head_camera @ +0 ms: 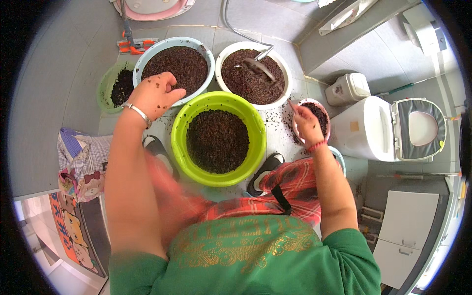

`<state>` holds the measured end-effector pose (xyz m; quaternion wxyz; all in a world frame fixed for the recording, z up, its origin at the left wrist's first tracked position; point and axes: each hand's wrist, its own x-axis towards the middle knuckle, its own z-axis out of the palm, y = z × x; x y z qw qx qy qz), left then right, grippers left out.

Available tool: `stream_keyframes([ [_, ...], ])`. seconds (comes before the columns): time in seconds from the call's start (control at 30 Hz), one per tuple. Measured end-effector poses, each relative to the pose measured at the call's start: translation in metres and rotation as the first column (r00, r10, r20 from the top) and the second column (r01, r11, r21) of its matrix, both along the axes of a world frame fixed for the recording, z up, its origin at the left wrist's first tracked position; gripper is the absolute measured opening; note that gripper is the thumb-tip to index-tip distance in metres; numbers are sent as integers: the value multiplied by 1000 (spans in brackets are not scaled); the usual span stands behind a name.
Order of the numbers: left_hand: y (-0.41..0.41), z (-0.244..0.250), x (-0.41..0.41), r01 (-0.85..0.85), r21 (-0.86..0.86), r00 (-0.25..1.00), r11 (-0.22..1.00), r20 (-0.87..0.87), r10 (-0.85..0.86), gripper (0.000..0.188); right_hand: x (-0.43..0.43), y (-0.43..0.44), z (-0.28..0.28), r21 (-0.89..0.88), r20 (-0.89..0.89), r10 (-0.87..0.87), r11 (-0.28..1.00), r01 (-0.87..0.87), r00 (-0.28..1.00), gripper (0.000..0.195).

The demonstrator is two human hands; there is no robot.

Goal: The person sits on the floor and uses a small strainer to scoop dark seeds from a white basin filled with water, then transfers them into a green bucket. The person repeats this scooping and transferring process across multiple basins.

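My left hand (156, 96), dotted with dark bits, hovers above the lower left rim of a light-blue basin (137, 70) filled with small dark granular pieces; its fingers are apart. At the right, my right hand (306, 123) pinches a small thin piece, too blurred to name, beside a pink basin (323, 107) of dark pieces. A lime-green basin (178, 147) with dark pieces (218, 142) stands between my feet. Behind it is a white basin (221, 83), where a shower head (260, 70) rests on the dark pieces. A pale-green basin (105, 92) lies partly behind the blue one.
Dark bits are scattered on the tiled floor (274, 129). A mop (129, 44) stands at the back left, a cloth bag (84, 158) at the left. At the right are a toilet (361, 129), a lidded bin (348, 88) and a white cabinet (407, 217). A shower hose (236, 31) runs to the white basin.
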<state>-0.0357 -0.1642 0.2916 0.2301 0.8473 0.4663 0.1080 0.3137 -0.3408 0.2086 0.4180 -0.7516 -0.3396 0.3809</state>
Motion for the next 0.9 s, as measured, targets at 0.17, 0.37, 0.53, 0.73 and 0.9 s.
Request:
stream_keyframes([
  [0.17, 8, -8, 8, 70, 29, 998, 997, -8, -70, 31, 69, 64, -47, -127, 173, -197, 967, 220, 965, 30],
  [0.37, 17, -12, 13, 104, 54, 989, 993, -115, -97, 30, 109, 84, -105, -213, 626, -47, 950, 229, 778, 33],
  [0.53, 15, -19, 21, 142, 41, 973, 989, -191, -131, 29, 102, 83, -120, -579, 656, 222, 760, 293, 721, 29],
  [0.73, 13, -23, 31, 164, 23, 968, 986, -195, -156, 34, 85, 62, -165, -481, 599, 125, 846, 230, 791, 31],
  [0.9, 13, -25, 40, 208, 12, 949, 978, -246, -199, 36, 113, 52, -235, -357, 418, 22, 923, 142, 908, 23],
])
